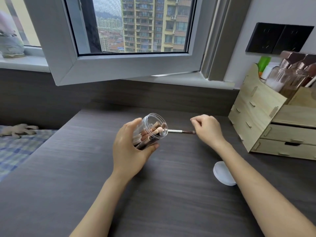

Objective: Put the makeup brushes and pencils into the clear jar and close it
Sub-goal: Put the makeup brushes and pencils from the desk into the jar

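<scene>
Where the dark wood-grain worktop (171, 194) runs smooth and matt, the clear cylindrical plastic jar (152, 130) is held tilted, its open ribbed mouth pointing toward 2 o'clock. Inside it lies a bundle of rose-gold and cream makeup brushes and pencils (150, 133), ends toward the mouth. The left hand (131, 147) wraps the jar's body from 8 o'clock, thumb under the base side and fingers curled over the top. At 3 o'clock of the jar mouth, one slim brush with white handle and dark ferrule (181, 131) lies flat on the worktop, just beside the rim. The right hand (207, 129) hovers over its bristle end, fingers loosely curled and gripping nothing; contact with the brush cannot be told. At 5 o'clock, a round white matt lid (221, 172) rests flat, partly hidden by the right forearm. A pale plywood drawer organiser (266, 120) stands at 3 o'clock.
</scene>
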### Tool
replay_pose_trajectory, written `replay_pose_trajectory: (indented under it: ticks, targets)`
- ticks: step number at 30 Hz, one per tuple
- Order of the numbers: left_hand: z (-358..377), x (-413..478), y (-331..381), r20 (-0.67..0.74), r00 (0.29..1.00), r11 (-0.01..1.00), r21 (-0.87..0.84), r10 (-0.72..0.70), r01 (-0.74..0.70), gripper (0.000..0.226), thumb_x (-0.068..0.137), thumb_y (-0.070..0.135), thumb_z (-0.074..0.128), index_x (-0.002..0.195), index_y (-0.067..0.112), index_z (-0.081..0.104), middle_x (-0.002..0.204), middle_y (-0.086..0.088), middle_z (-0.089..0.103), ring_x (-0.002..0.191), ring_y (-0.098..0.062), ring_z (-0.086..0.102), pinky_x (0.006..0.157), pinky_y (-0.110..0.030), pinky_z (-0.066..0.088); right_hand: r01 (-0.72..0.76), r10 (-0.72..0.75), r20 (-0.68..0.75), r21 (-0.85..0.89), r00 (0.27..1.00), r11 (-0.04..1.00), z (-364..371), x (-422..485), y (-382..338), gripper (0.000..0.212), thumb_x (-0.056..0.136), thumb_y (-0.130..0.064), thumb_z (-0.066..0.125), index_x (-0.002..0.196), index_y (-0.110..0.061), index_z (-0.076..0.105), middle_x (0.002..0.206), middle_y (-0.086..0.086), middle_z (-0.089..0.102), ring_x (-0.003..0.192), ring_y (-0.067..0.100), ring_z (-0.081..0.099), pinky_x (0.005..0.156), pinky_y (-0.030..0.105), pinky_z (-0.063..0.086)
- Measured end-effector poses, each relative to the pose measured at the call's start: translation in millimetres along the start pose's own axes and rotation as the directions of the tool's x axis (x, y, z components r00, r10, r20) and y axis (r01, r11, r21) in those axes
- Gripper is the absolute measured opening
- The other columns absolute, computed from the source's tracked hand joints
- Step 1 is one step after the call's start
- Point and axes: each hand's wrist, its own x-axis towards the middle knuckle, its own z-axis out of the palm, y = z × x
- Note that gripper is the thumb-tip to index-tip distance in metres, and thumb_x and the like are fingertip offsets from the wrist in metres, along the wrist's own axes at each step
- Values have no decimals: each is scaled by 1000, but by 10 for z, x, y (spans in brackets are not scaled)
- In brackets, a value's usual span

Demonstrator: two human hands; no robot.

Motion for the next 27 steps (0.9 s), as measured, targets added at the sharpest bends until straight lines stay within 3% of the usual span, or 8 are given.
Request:
replay_pose_trajectory:
  ticks: [4,10,12,15,19,21,24,27]
  targets:
    - [-10,0,-4,-11,998,998,-16,-57,57,74,52,33,82,120,24,53,112,16,56,108,-7,53,90,-44,50,74,9,231,-345,973,936,277,90,200,31,94,-28,46,120,-20,62,121,9,61,111,33,47,92,38,40]
    - [-26,5,8,-3,997,997,-18,-76,76,74,53,29,85,120,22,54,115,8,58,108,-7,52,92,-37,48,188,-110,197,-436,974,880,384,107,261,24,93,-25,47,104,-12,65,108,10,63,103,32,48,81,39,40]
    - [-23,-2,-2,5,998,998,0,-63,63,75,53,23,88,120,21,54,114,9,57,107,-4,51,92,-26,45,181,-121,174,-385,977,905,366,75,262,20,93,-23,48,99,-9,61,104,10,65,100,32,49,78,39,39]
    - [-23,-4,-3,5,999,998,13,-54,54,76,53,19,90,120,20,55,114,9,57,106,-2,50,90,-12,39,9,-9,41,2,999,1000,166,0,178,12,92,-16,50,91,-8,59,88,12,66,86,28,56,69,34,39]
    - [-20,-6,-1,9,999,999,11,-54,54,76,53,19,90,120,20,54,114,9,56,106,-3,49,89,-9,37,46,53,-179,506,982,861,-409,-220,-75,17,89,-9,55,76,-19,60,61,-1,58,53,7,50,55,28,37]
    - [-13,-11,2,15,999,999,13,-44,44,76,53,21,89,120,20,54,114,10,56,106,-4,50,89,-11,38,92,19,-195,545,981,834,-726,-393,-223,17,89,-9,56,76,-19,62,59,-1,57,51,8,47,50,23,37]
    - [2,-14,10,15,1000,1000,22,-19,19,75,53,24,88,120,21,54,112,12,55,106,-7,52,89,-16,41,178,-105,-191,418,976,891,-1068,-607,-432,14,87,-8,58,77,-16,64,58,0,58,49,6,48,47,9,34]
    - [9,-22,54,6,1000,999,37,25,-26,74,53,30,83,119,27,51,111,15,55,105,-13,55,90,-34,49,264,-234,-143,254,962,930,-1156,-671,-637,10,84,-10,61,77,-15,65,58,1,59,55,16,51,49,20,39]
